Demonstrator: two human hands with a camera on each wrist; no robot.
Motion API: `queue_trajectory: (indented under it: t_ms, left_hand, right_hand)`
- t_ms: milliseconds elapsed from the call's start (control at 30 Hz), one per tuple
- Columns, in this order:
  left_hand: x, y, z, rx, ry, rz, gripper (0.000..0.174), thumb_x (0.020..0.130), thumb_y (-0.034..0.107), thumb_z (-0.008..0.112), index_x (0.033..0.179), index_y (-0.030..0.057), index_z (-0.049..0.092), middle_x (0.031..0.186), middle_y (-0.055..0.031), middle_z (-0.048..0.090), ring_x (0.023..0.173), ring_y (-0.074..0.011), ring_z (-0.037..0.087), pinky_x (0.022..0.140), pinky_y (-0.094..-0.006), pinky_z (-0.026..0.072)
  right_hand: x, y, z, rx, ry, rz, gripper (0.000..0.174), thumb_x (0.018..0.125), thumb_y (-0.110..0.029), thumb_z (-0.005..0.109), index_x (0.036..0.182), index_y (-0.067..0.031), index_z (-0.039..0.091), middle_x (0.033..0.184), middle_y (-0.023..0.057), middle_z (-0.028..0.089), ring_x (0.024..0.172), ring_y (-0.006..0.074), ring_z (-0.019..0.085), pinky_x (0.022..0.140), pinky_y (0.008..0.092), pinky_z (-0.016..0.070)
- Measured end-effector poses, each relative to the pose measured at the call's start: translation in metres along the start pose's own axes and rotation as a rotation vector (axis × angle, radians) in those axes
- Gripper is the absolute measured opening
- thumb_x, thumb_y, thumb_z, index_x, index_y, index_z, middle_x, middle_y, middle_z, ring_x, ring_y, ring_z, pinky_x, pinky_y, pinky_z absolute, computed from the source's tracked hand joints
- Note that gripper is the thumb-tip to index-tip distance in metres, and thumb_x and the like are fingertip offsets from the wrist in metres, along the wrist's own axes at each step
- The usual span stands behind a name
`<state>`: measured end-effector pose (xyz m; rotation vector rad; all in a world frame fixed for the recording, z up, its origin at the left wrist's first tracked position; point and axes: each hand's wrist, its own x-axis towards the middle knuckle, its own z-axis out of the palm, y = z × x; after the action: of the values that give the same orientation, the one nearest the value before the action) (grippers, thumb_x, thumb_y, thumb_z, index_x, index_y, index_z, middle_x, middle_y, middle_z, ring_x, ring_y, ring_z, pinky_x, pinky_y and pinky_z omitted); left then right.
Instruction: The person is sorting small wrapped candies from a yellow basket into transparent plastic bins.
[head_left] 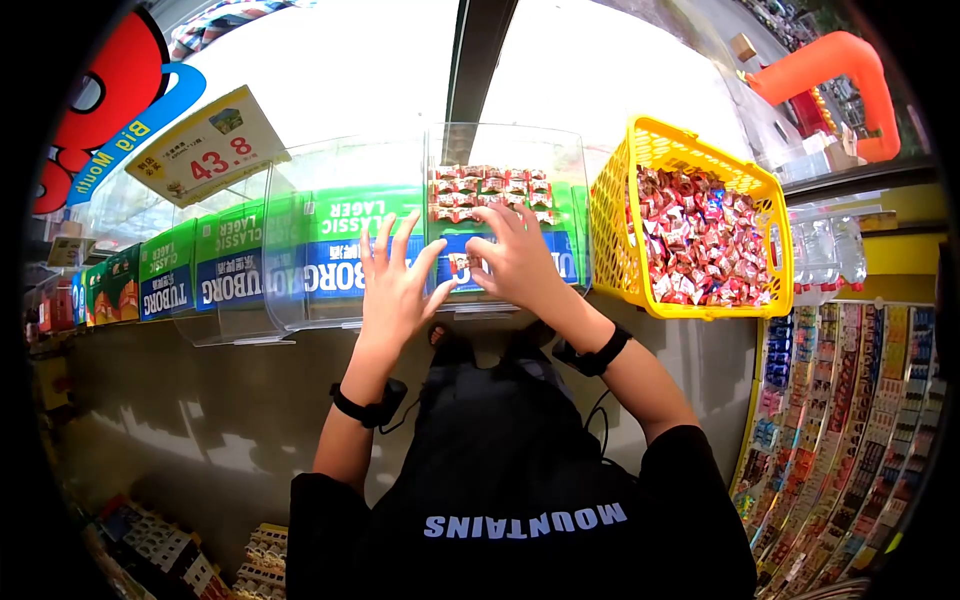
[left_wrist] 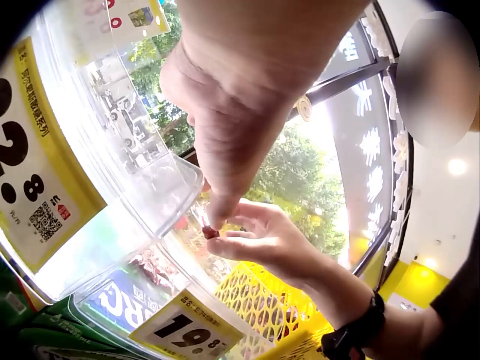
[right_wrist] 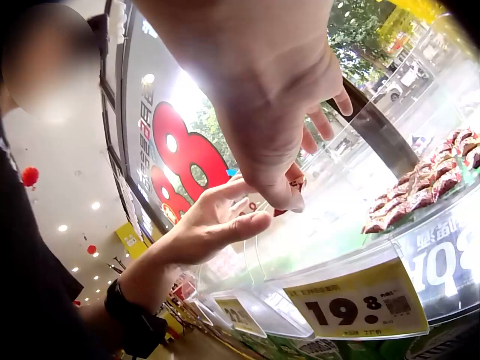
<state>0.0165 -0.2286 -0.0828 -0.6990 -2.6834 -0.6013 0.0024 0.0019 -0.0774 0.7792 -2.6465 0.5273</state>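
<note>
Both hands are raised in front of a clear plastic bin [head_left: 505,140] with red wrapped candies [head_left: 490,190] on its floor. My left hand [head_left: 405,265] has its fingers spread and straight, and its thumb tip [left_wrist: 217,214] touches a small red candy [left_wrist: 211,232]. My right hand [head_left: 505,255] is curled beside it, and thumb and fingers pinch the same candy [right_wrist: 280,213]. The candy [head_left: 458,262] sits between the two hands in front of the bin's front wall. A yellow price tag reading 19.8 [right_wrist: 360,304] is on the bin's front lip.
A yellow plastic basket [head_left: 640,140] full of red candies stands right of the bin. An empty clear bin [head_left: 340,170] and a 43.8 price sign [head_left: 210,145] are to the left. Green and blue beer cartons [head_left: 230,270] line the shelf below. Racks of packets [head_left: 850,420] fill the lower right.
</note>
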Motion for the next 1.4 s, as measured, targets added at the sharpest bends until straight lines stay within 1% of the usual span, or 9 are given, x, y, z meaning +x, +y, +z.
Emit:
queue_trajectory:
  t_ms: [33, 200, 367, 467, 500, 767, 1033, 1233, 1400]
  left_hand:
    - [-0.001, -0.003, 0.001, 0.013, -0.067, -0.019, 0.065, 0.082, 0.037, 0.086, 0.141, 0.0215, 0.066, 0.166, -0.015, 0.037, 0.157, -0.0434, 0.026, 0.128, -0.0684, 0.0183]
    - [-0.006, 0.001, 0.011, -0.018, -0.133, -0.087, 0.071, 0.082, 0.026, 0.084, 0.148, 0.0242, 0.059, 0.167, -0.0169, 0.035, 0.158, -0.0441, 0.024, 0.128, -0.0708, 0.0153]
    - [-0.007, 0.002, 0.014, -0.033, -0.123, -0.117, 0.077, 0.081, 0.025, 0.084, 0.152, 0.0258, 0.055, 0.167, -0.0169, 0.034, 0.159, -0.0439, 0.023, 0.128, -0.0705, 0.0145]
    - [-0.008, 0.002, 0.013, -0.033, -0.13, -0.123, 0.077, 0.081, 0.025, 0.084, 0.152, 0.0261, 0.054, 0.167, -0.0169, 0.034, 0.159, -0.0436, 0.023, 0.128, -0.0701, 0.0144]
    - [-0.007, 0.002, 0.014, -0.033, -0.13, -0.126, 0.077, 0.081, 0.025, 0.084, 0.152, 0.0261, 0.054, 0.167, -0.0169, 0.034, 0.159, -0.0435, 0.023, 0.128, -0.07, 0.0144]
    - [-0.01, 0.002, 0.019, -0.029, -0.135, -0.139, 0.076, 0.082, 0.026, 0.085, 0.152, 0.0259, 0.055, 0.167, -0.0171, 0.034, 0.159, -0.0432, 0.023, 0.128, -0.0697, 0.0141]
    - [-0.011, 0.012, 0.012, -0.015, -0.136, -0.139, 0.074, 0.086, 0.029, 0.083, 0.153, 0.0266, 0.053, 0.168, -0.0161, 0.033, 0.16, -0.0437, 0.022, 0.128, -0.0712, 0.0134]
    - [0.004, 0.046, -0.001, -0.122, -0.087, -0.09, 0.067, 0.09, 0.031, 0.082, 0.151, 0.0211, 0.057, 0.166, -0.0199, 0.036, 0.157, -0.0463, 0.027, 0.128, -0.0678, 0.0149]
    - [0.031, 0.099, -0.008, -0.233, -0.059, 0.044, 0.061, 0.09, 0.027, 0.082, 0.145, 0.0148, 0.061, 0.164, -0.0193, 0.043, 0.156, -0.046, 0.032, 0.128, -0.0653, 0.0191]
  right_hand:
    - [0.003, 0.008, 0.01, -0.012, -0.015, 0.026, 0.022, 0.076, -0.021, 0.084, 0.09, -0.0119, 0.071, 0.133, 0.0151, 0.063, 0.131, 0.0354, 0.057, 0.113, 0.0548, 0.0399]
    - [0.014, 0.028, 0.059, -0.125, -0.178, 0.226, 0.023, 0.071, -0.024, 0.085, 0.087, -0.0135, 0.074, 0.131, 0.0137, 0.064, 0.125, 0.0335, 0.058, 0.108, 0.0531, 0.0403]
    - [0.022, 0.028, 0.088, -0.203, -0.117, 0.104, 0.013, 0.074, -0.024, 0.082, 0.08, -0.0129, 0.079, 0.109, 0.0125, 0.064, 0.114, 0.0306, 0.059, 0.099, 0.0548, 0.0424]
    - [0.029, 0.026, 0.097, -0.236, -0.13, 0.099, 0.015, 0.075, -0.025, 0.081, 0.082, -0.0123, 0.079, 0.109, 0.0132, 0.064, 0.114, 0.0314, 0.058, 0.099, 0.0552, 0.0423]
    - [0.03, 0.027, 0.102, -0.192, -0.178, 0.148, 0.024, 0.071, -0.026, 0.085, 0.09, -0.0118, 0.08, 0.126, 0.0191, 0.065, 0.123, 0.0346, 0.059, 0.101, 0.0585, 0.0433]
    - [0.03, 0.033, 0.112, -0.181, -0.101, 0.109, 0.026, 0.076, -0.026, 0.084, 0.098, -0.0133, 0.08, 0.122, 0.0146, 0.065, 0.122, 0.0319, 0.06, 0.103, 0.0568, 0.045]
    - [0.024, 0.01, 0.044, 0.024, -0.067, 0.174, 0.022, 0.082, -0.022, 0.08, 0.1, -0.0098, 0.077, 0.115, 0.013, 0.068, 0.112, 0.0317, 0.064, 0.095, 0.0498, 0.0479]
    - [-0.04, -0.03, -0.07, 0.077, 0.018, -0.004, 0.029, 0.08, -0.014, 0.082, 0.107, -0.0063, 0.072, 0.132, 0.0168, 0.064, 0.127, 0.0356, 0.061, 0.109, 0.0533, 0.0486]
    - [-0.097, -0.021, -0.17, -0.022, 0.083, 0.047, 0.032, 0.081, -0.014, 0.081, 0.111, -0.0062, 0.071, 0.14, 0.0184, 0.063, 0.137, 0.0371, 0.059, 0.118, 0.0547, 0.0433]
